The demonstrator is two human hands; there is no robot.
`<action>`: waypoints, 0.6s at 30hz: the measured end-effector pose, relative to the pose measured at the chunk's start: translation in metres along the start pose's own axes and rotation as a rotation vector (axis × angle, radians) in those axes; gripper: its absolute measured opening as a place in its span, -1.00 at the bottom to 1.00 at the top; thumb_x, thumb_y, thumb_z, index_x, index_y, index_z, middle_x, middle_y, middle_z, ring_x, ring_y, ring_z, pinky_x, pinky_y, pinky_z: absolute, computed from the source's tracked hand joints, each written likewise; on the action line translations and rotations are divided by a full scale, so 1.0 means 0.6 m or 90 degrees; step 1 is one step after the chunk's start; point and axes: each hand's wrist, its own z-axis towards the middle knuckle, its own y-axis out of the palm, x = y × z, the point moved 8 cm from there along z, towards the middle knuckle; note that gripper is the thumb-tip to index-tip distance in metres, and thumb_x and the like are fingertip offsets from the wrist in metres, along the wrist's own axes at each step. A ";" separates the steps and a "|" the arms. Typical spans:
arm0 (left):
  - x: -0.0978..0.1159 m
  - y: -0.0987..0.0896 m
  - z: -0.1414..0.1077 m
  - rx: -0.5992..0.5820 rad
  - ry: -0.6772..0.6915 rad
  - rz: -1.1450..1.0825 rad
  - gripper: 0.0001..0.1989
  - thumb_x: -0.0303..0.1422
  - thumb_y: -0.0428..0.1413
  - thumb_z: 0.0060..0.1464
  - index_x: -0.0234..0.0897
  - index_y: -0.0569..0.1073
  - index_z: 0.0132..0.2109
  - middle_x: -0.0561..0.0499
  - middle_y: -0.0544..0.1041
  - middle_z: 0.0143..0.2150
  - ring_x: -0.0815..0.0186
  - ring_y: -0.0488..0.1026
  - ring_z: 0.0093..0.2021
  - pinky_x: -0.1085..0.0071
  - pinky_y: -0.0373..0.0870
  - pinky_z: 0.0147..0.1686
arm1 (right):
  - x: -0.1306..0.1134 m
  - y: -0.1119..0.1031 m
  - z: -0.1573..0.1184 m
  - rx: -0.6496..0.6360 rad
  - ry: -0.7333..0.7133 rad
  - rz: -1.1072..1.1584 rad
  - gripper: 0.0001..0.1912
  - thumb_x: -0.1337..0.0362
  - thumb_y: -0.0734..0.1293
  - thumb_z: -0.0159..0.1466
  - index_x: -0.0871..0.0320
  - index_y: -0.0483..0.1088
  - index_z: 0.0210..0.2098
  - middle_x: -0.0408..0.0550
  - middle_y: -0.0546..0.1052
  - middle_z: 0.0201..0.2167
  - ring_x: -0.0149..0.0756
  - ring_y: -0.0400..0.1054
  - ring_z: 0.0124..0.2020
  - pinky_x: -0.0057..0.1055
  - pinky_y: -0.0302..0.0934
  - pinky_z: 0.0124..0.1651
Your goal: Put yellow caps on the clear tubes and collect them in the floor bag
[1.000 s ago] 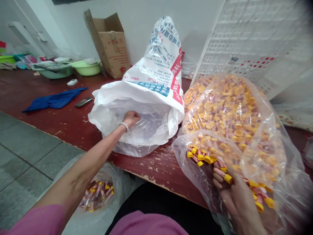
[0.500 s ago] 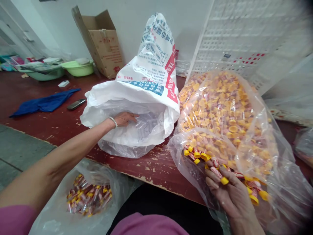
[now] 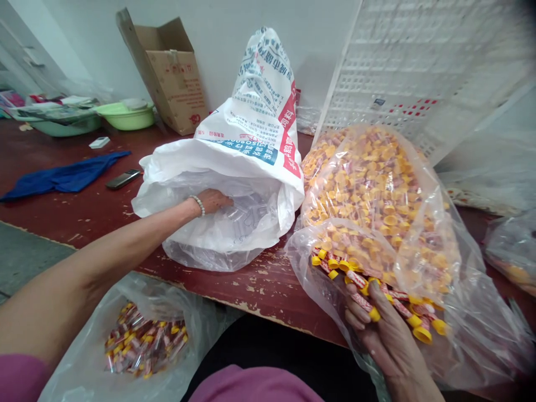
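A white woven sack with a clear plastic lining lies with its mouth toward me. My left hand, a beaded bracelet at its wrist, reaches into that mouth among clear plastic pieces; its fingers are drawn together, and what they hold is too small to tell. On the right, a large clear bag is full of small red-and-white tubes with yellow caps. At its opening my right hand is closed around a capped tube, palm up, with more tubes beside the fingers.
Below the table edge, an open plastic bag holds more capped tubes. A blue cloth, a phone, green basins and a cardboard box stand at the left and back. A white perforated crate leans behind the large bag.
The fingers of my left hand have drawn in from a pointing spread. My right hand has shifted slightly left, and the tubes around its fingers have moved. The whole view has shifted a little.
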 end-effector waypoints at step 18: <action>0.290 0.049 -0.280 -0.068 -0.057 -0.639 -0.80 -0.37 0.20 -0.07 -0.35 0.49 -0.25 0.06 0.46 -0.39 0.41 0.33 -0.40 0.53 0.26 -0.39 | -0.022 0.206 -0.101 -0.171 -0.448 -0.656 -0.81 0.15 0.32 0.22 0.12 0.38 -0.23 -0.15 0.46 -0.37 -0.42 0.32 -0.37 -0.49 0.21 -0.28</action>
